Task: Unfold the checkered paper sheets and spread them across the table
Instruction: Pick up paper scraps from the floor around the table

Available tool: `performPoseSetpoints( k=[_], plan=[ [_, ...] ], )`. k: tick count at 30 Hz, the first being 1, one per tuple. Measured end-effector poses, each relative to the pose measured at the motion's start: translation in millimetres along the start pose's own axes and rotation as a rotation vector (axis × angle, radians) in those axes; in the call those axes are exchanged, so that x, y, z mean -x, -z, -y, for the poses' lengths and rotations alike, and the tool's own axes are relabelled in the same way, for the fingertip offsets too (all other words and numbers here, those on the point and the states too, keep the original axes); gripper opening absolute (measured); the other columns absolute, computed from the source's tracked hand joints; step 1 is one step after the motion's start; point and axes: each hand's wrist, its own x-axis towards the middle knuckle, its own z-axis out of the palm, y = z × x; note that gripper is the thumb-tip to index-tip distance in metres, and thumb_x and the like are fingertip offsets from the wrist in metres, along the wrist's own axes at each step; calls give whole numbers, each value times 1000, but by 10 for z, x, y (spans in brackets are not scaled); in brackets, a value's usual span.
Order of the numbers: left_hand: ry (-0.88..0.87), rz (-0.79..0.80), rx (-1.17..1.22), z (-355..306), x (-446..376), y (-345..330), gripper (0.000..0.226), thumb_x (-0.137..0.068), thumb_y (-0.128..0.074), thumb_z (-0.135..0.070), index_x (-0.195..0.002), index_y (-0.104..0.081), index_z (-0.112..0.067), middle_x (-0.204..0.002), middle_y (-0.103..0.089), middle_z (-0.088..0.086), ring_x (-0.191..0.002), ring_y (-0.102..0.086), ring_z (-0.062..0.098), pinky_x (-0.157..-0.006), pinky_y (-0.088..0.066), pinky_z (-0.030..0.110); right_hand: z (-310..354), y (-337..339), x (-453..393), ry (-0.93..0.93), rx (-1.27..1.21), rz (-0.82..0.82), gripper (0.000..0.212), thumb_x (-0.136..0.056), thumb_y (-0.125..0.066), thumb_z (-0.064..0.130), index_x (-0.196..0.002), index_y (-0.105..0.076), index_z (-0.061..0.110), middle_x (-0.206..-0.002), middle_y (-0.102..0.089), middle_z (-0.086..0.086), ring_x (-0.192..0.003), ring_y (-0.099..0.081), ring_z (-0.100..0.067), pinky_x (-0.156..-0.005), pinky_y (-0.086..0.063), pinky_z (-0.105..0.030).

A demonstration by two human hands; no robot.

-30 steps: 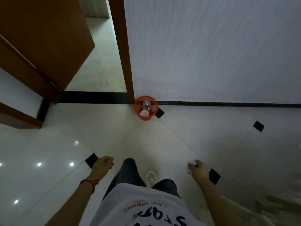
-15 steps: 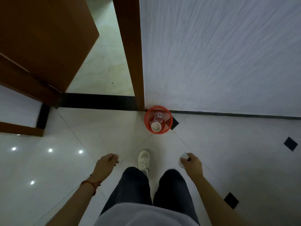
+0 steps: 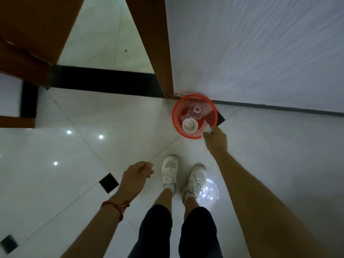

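One red basket [image 3: 194, 116] stands on the floor at the wall's foot — one clear bottle [image 3: 195, 112] and one white cup [image 3: 189, 125] inside. At its 5 o'clock rim, the right hand [image 3: 216, 139] pinches a small white scrap [image 3: 207, 131], pattern indiscernible. The left hand [image 3: 136, 174] hangs loosely curled, holding nothing — near two white shoes [image 3: 169, 171].

Glossy tiled floor [image 3: 111, 118] mirrors lights; red slatted plastic basket [image 3: 176, 120]; polished wood door frame [image 3: 154, 43]; matt ribbed wall [image 3: 260, 49].

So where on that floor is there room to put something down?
Bare tile lies left of the red basket, between the black threshold strip and the shoes. Crowded: the basket's corner, where the right hand reaches.
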Motion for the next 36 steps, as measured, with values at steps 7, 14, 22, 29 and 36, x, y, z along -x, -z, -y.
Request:
performPoseSetpoints(
  k=[7,14,22,29,36],
  plan=[
    [56,-17,0,332,-297,-308,21,-92,-48,-21,-76,-60,-29,-79,-66,-4,-77,-60,12,-74,-44,26,-191,-299,-621,90,35,47,51,-84,-63,21,-130,-42,9,-124,-57,-15,-114,-55,-32,-87,-44,-34],
    [83,-25,-22,241,20,-227,14,-91,-51,-23,-81,-61,-25,-81,-66,-2,-83,-61,21,-80,-44,31,-571,46,-77,-62,-59,66,54,-88,-59,22,-136,-37,9,-138,-46,-19,-127,-44,-33,-104,-36,-39],
    [-125,76,-249,-624,738,-260,16,-93,-47,-21,-95,-62,-15,-88,-66,4,-89,-61,22,-70,-43,18,-1235,984,1249,-276,-245,-45,43,-90,-54,20,-131,-45,8,-132,-51,-20,-115,-53,-34,-96,-40,-36],
    [-306,224,-483,-1396,1243,-693,21,-93,-47,-24,-76,-59,-27,-82,-66,-2,-83,-61,20,-75,-45,31,-1916,1623,2379,-461,-567,-253,39,-92,-52,19,-128,-48,6,-131,-52,-19,-118,-50,-35,-100,-38,-40],
    [-483,422,-726,-1905,1729,-1622,25,-93,-48,-17,-82,-65,-4,-83,-64,9,-80,-57,22,-69,-43,28,-2687,1836,3125,-635,-919,-476,37,-91,-52,20,-125,-50,4,-122,-57,-20,-108,-57,-35,-97,-42,-43]
  ],
)
